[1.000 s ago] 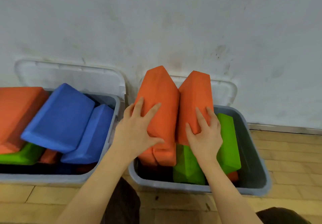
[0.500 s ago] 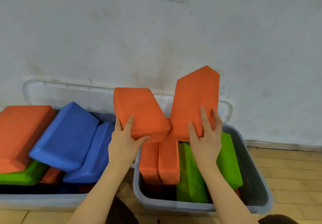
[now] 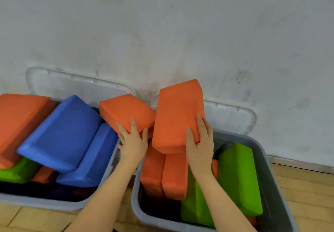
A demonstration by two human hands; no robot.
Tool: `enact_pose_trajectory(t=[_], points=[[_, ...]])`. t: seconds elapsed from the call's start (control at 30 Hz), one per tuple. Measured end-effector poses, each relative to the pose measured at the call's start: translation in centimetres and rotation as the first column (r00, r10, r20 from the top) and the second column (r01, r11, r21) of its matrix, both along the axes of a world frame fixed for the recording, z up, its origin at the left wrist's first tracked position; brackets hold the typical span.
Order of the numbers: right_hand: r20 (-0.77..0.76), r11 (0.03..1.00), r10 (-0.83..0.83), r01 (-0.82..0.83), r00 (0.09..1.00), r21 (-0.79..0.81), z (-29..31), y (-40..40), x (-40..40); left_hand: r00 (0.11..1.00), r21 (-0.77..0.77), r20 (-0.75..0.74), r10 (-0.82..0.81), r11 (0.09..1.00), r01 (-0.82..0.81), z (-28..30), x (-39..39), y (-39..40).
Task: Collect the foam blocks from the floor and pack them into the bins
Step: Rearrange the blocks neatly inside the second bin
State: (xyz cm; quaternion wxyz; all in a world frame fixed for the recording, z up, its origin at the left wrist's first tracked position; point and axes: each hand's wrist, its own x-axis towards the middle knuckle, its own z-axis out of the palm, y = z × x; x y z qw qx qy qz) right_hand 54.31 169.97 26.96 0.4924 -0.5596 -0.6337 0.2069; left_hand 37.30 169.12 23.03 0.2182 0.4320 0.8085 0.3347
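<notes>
Now 2 grey bins side by side against white wall point(image 3: 162, 33), lids propped behind. Left hand point(image 3: 132, 141) gripping 1 orange foam block point(image 3: 126, 112) over the gap between bins; right hand point(image 3: 199, 141) gripping a second orange block point(image 3: 178, 116), tilted, above right bin point(image 3: 282, 186). Right bin: 2 upright orange blocks point(image 3: 164, 174), 2 green blocks point(image 3: 238, 177). Left bin point(image 3: 45, 203): 2 blue blocks point(image 3: 61, 134), large orange block point(image 3: 19, 121), green block point(image 3: 16, 173).
</notes>
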Motion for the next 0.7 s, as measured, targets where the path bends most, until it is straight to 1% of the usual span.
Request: enact_pose_trajectory(t=[0.07,0.13,0.2,0.23,0.27,0.33,0.4,0.47,0.57,0.63,0.7], points=[[0.022,1.000,-0.002,0.002,1.000,-0.016,-0.5,0.7,0.8,0.998,-0.028,-0.053,-0.030,0.999,0.029,0.3,-0.4,-0.1],[0.058,1.000,0.009,-0.009,0.998,0.001,-0.9,1.0,1.5,0.986,0.017,-0.127,-0.106,0.994,0.109,1.0,-0.3,-1.1],[0.118,0.997,0.074,-0.076,0.990,0.010,-1.3,0.6,2.0,0.939,0.095,-0.230,-0.256,0.954,0.283,1.6,0.8,-2.5],[0.153,0.994,0.111,-0.111,0.982,-0.004,-1.6,0.4,2.2,0.895,0.096,-0.275,-0.352,0.916,0.390,1.6,1.5,-2.9],[0.166,0.990,0.138,-0.135,0.977,-0.028,-1.8,0.2,2.5,0.856,0.083,-0.285,-0.432,0.878,0.471,1.5,2.1,-3.2],[0.112,0.978,0.195,-0.186,0.974,-0.090,-2.3,-0.1,3.3,0.827,0.081,-0.219,-0.518,0.835,0.545,1.3,2.8,-3.0],[0.108,0.958,0.267,-0.251,0.958,-0.139,-2.5,-0.2,4.5,0.831,0.123,-0.161,-0.533,0.824,0.553,1.1,3.0,-2.5],[0.147,0.948,0.304,-0.284,0.941,-0.142,-2.5,-0.2,5.1,0.871,0.167,-0.117,-0.477,0.855,0.491,1.2,3.0,-2.1],[0.118,0.959,0.284,-0.280,0.951,-0.046,-1.5,0.0,5.0,0.920,0.270,-0.132,-0.368,0.880,0.390,2.2,3.0,-1.9],[0.094,0.958,0.282,-0.286,0.955,0.028,-0.2,0.4,4.5,0.939,0.361,-0.144,-0.312,0.867,0.343,3.5,3.1,-2.0],[0.046,0.945,0.313,-0.315,0.949,0.083,1.2,0.9,3.8,0.951,0.457,-0.131,-0.280,0.834,0.308,5.0,2.8,-2.1]])
